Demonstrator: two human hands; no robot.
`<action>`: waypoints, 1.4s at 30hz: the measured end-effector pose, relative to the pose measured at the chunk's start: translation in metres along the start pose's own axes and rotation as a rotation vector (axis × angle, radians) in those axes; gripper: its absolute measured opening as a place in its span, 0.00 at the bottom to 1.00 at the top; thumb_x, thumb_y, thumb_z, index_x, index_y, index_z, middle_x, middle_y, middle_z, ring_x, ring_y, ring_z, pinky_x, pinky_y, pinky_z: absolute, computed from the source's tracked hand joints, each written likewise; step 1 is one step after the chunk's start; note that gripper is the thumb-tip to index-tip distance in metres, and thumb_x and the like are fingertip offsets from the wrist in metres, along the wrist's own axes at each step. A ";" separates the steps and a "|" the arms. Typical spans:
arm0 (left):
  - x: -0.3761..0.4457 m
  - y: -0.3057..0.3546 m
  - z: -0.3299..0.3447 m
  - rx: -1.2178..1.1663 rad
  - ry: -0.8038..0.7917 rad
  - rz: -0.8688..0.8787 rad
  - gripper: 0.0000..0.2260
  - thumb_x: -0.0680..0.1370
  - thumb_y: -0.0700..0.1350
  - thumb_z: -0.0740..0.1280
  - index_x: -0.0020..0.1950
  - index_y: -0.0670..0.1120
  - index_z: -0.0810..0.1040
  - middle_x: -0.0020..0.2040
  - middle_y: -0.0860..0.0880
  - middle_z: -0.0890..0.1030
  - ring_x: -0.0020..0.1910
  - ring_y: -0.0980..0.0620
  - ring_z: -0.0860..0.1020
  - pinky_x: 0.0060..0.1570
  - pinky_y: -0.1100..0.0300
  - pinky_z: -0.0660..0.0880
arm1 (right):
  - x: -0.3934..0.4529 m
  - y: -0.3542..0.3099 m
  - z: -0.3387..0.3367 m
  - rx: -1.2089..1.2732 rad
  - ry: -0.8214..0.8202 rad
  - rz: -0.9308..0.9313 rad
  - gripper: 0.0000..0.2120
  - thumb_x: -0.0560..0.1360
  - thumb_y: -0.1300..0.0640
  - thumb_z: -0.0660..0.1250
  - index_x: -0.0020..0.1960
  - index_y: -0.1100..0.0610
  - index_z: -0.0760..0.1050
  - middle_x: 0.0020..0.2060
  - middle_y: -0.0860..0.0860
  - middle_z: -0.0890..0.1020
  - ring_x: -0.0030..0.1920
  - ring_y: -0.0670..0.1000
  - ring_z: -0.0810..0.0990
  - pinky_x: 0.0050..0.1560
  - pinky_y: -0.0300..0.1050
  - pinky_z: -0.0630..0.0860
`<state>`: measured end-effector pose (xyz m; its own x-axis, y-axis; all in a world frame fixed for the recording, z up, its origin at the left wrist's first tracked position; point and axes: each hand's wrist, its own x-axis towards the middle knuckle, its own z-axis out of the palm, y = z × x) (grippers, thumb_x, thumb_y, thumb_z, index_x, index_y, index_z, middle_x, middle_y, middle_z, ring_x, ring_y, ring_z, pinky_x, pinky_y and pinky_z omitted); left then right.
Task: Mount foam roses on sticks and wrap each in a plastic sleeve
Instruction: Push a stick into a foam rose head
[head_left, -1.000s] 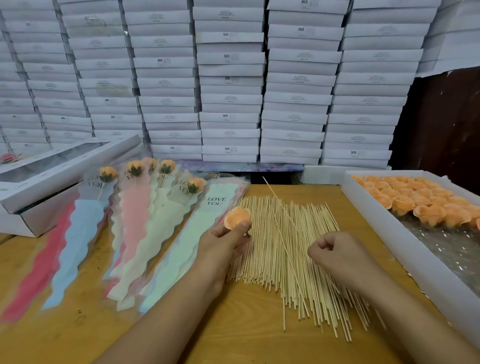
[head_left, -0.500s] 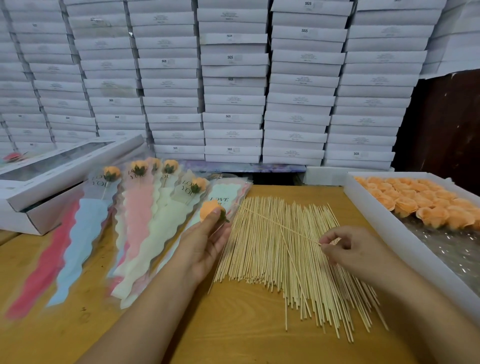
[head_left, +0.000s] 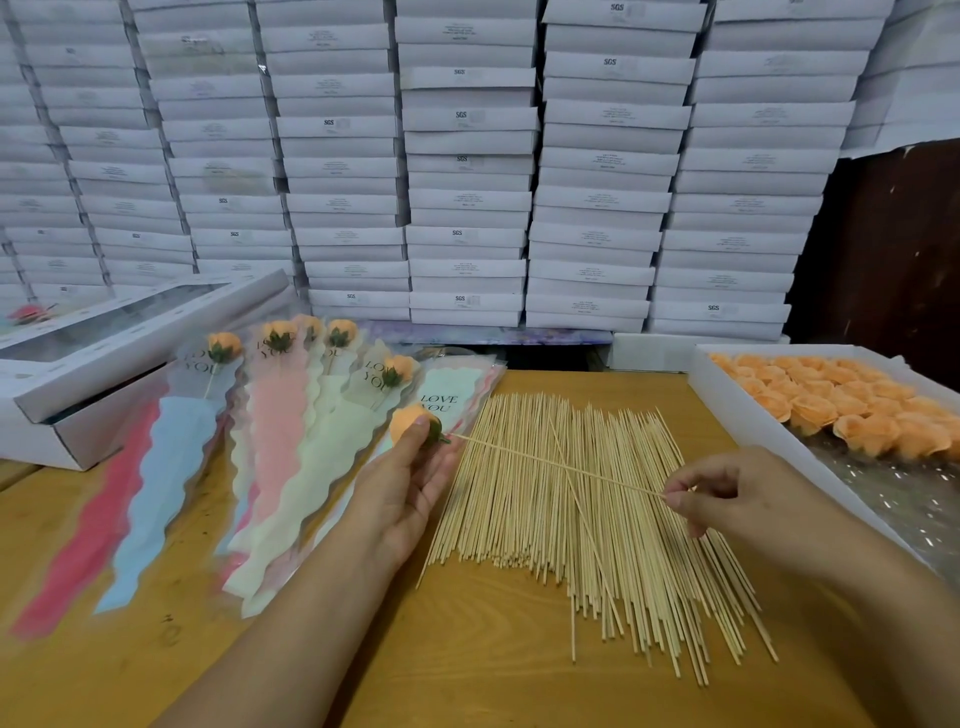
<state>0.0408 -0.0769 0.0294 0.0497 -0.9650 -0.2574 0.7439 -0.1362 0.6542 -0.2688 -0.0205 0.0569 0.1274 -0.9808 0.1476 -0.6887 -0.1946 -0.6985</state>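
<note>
On the surface lies the stick pile. The left hand holds a foam rose. The right hand pinches one stick, whose tip has now reached the rose, so pushing in comes next.

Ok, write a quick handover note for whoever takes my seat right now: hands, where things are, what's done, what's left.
Left hand holds a foam rose, green base toward the stick.
Right hand pinches one stick, tip at the rose's base; whether it is in yet is unclear.
Stick pile lies centre; loose roses fill the white tray at right.
Done: several sleeved roses at left.
Left: seat this rose, slip it into the "LOVE YOU" sleeve, then carry on through the tray.
</note>
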 end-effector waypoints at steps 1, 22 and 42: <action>0.000 0.000 0.000 -0.005 0.000 0.004 0.11 0.77 0.39 0.71 0.56 0.35 0.77 0.50 0.36 0.85 0.54 0.42 0.83 0.35 0.58 0.84 | 0.000 0.000 0.000 0.004 -0.001 -0.003 0.05 0.77 0.53 0.71 0.43 0.45 0.83 0.32 0.47 0.85 0.29 0.40 0.78 0.33 0.34 0.69; -0.002 0.000 0.001 -0.027 0.023 0.055 0.08 0.77 0.39 0.71 0.52 0.36 0.79 0.39 0.41 0.86 0.35 0.49 0.86 0.30 0.60 0.82 | -0.003 0.000 -0.005 -0.011 -0.036 -0.032 0.11 0.77 0.51 0.71 0.43 0.33 0.81 0.32 0.47 0.85 0.30 0.42 0.78 0.36 0.40 0.71; -0.002 0.000 0.000 0.000 0.028 0.057 0.08 0.77 0.39 0.71 0.53 0.36 0.79 0.44 0.40 0.84 0.40 0.48 0.84 0.33 0.60 0.83 | -0.003 -0.002 -0.004 -0.008 -0.037 -0.001 0.05 0.77 0.52 0.71 0.43 0.44 0.84 0.32 0.46 0.85 0.32 0.40 0.80 0.36 0.33 0.68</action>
<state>0.0402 -0.0751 0.0300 0.1107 -0.9647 -0.2392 0.7393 -0.0809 0.6686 -0.2708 -0.0167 0.0610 0.1541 -0.9805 0.1217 -0.6946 -0.1951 -0.6924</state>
